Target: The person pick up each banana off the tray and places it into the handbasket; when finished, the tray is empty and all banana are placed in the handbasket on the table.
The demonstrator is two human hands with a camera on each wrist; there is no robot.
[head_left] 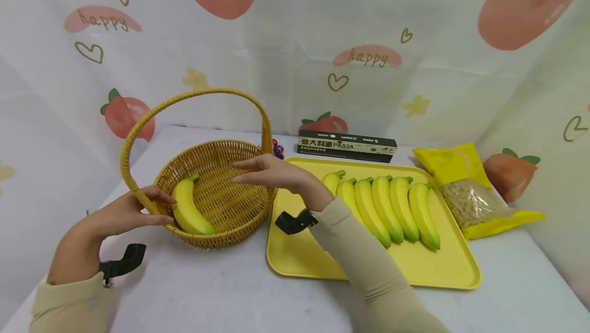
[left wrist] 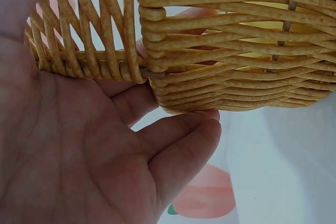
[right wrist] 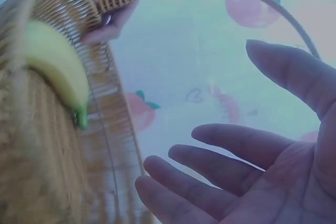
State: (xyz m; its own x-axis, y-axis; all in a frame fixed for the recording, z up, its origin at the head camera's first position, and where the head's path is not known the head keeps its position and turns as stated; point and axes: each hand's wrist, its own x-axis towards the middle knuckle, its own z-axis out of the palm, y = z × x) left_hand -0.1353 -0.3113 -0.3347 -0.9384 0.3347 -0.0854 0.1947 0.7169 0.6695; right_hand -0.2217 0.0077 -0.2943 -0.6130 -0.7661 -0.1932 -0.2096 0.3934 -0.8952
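You see a tan woven wicker basket (head_left: 216,205): rough, ribbed, matt | yellow plastic-looking banana (head_left: 189,209) in it: smooth, slight sheen | flat yellow plastic tray (head_left: 415,271): smooth, matt | white tabletop (head_left: 207,292): smooth | printed backdrop cloth (head_left: 295,41): thin, creased | yellow snack bag (head_left: 470,189): glossy film, clear window.

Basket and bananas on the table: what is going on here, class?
A person's left hand holds the rim of a wicker basket at the base of its handle. One banana lies inside it. The right hand hovers open over the basket, holding nothing. Beside the basket, a yellow tray holds six more bananas in a row. A pasta box and a yellow snack bag sit behind.
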